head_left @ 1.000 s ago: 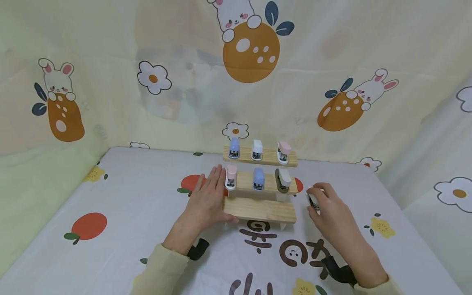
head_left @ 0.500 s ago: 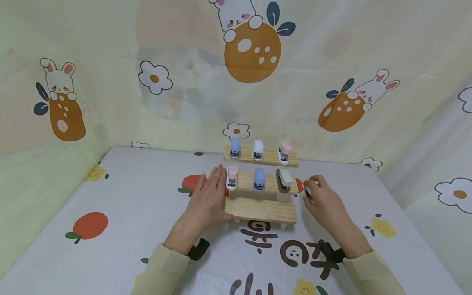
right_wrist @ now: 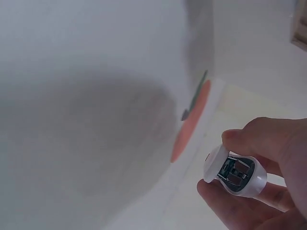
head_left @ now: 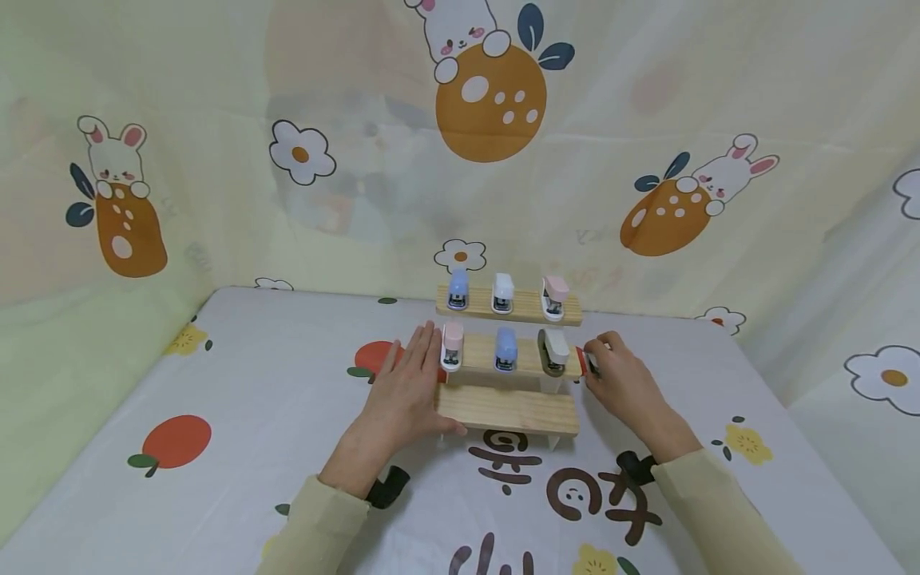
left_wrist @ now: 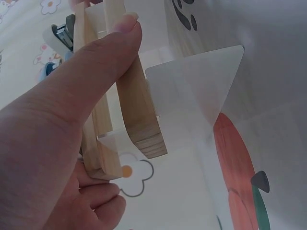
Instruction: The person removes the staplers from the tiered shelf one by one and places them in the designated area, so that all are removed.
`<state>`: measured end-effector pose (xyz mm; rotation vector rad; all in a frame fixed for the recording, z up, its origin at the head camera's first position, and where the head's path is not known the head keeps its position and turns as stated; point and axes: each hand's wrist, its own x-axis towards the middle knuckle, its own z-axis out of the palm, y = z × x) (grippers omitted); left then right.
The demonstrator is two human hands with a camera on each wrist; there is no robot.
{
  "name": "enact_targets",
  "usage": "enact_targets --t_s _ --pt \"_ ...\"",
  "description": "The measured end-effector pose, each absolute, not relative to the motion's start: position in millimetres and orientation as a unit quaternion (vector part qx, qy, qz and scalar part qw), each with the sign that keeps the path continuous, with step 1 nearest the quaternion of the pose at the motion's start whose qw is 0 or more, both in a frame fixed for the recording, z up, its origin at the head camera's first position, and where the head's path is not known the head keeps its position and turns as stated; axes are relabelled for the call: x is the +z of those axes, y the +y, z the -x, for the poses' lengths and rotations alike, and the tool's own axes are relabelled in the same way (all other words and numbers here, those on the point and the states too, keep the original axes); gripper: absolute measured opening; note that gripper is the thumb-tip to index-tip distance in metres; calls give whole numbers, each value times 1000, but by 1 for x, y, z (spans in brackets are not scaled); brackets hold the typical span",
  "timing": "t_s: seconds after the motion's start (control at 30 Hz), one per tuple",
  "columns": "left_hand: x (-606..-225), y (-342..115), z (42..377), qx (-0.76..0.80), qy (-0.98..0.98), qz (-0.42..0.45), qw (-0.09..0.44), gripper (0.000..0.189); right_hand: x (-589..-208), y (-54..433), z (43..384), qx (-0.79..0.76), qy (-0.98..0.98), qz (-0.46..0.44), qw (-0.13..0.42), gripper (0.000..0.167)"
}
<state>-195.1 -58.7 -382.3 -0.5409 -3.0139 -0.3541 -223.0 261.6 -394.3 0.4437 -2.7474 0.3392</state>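
Operator: What could go wrong, biggest first?
Spotter: On your cloth-covered table (head_left: 273,375) stands a three-tier pale-wood rack (head_left: 477,355) with clear plastic supports (left_wrist: 192,86). Your left hand (head_left: 402,391) lies at its left end, fingers straight, thumb on the lowest tier (head_left: 513,409); uneven pressure there could skew it.
Operator: And the right hand (head_left: 624,387)?
Spotter: Just right of the rack, your fingers pinch a small white plastic stapler (right_wrist: 235,175). Swung left too low, it could knock the grey-based white stapler (head_left: 553,353) at the rack's middle right; a loose pinch might drop it.
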Motion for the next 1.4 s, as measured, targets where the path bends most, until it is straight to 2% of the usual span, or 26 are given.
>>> enact_targets --t_s 0.4,0.7,1.17,1.4 --pt "-382 -59 195 -121 -977 176 26 141 -406 262 239 119 -977 -132 115 28" --pt "-383 -58 195 -121 -977 174 22 142 -412 264 242 118 -982 -115 96 21" --pt "-381 -58 195 -124 -977 170 21 142 -414 261 238 106 -982 -114 111 33" --pt "-381 -59 195 -128 -977 170 23 142 -399 262 231 91 -988 -100 79 46"
